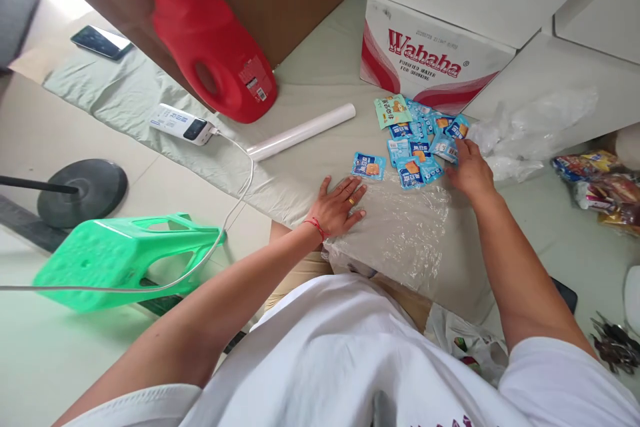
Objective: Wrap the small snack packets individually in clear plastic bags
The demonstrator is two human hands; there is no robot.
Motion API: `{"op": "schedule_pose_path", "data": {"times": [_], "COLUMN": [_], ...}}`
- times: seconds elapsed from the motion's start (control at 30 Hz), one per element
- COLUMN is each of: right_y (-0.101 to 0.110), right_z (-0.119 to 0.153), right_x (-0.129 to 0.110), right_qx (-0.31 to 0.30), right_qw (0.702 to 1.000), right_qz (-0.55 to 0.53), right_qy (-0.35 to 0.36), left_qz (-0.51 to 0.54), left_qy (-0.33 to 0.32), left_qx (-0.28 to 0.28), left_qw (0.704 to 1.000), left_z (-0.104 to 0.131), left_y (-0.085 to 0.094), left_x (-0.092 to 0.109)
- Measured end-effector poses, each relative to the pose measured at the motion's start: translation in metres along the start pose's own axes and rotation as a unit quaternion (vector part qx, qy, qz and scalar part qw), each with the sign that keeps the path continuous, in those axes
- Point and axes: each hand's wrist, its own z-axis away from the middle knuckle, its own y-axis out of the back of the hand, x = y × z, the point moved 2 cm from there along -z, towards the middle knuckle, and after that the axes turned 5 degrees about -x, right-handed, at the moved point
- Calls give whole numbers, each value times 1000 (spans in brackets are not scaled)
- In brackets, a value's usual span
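Observation:
My left hand [340, 207] lies flat with its fingers spread at the left edge of a sheet of clear plastic film [405, 233]. Just beyond its fingertips is a single blue snack packet [369, 165]. At the right side of a pile of blue packets [413, 172], my right hand [469, 167] has its fingertips on a packet [445, 147]; its fingers are bent around that packet's edge. A green packet [393, 111] rests on the back left of the pile. A white roll of film [303, 131] lies to the left.
A Wahaha carton [430, 57] stands behind the packets. At the back left is a red jug [215, 40], with a power bank [181, 125] and its cable nearer. Crumpled plastic [540, 123] and snacks [600, 187] lie right. A green stool [120, 260] is at left.

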Motion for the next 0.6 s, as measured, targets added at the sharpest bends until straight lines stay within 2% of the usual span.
{"op": "schedule_pose_path", "data": {"times": [0.07,0.13,0.27,0.37,0.47,0.53,0.6], "right_y": [1,5,20,29,26,12,-9], "right_z": [-24,-37,-43,-52,-76,-98,-119], "right_x": [-6,-10,-14,-26,-61,-93,-124], "right_qx": [-53,-89,-111,-113,-73,-33,-10], "right_qw": [998,992,984,985,995,999,999], "right_qz": [32,72,118,111,63,21,-10], "right_qy": [-26,-46,-79,-73,-15,34,50], "left_qz": [2,4,9,11,11,10,8], "left_qy": [2,2,2,5,6,5,5], "left_qx": [0,3,15,9,2,2,2], "left_qw": [1000,1000,1000,1000,1000,1000,1000], "left_z": [0,1,1,1,1,1,2], "left_y": [1,1,0,1,3,4,5], "left_x": [0,0,-1,0,1,1,1]}}
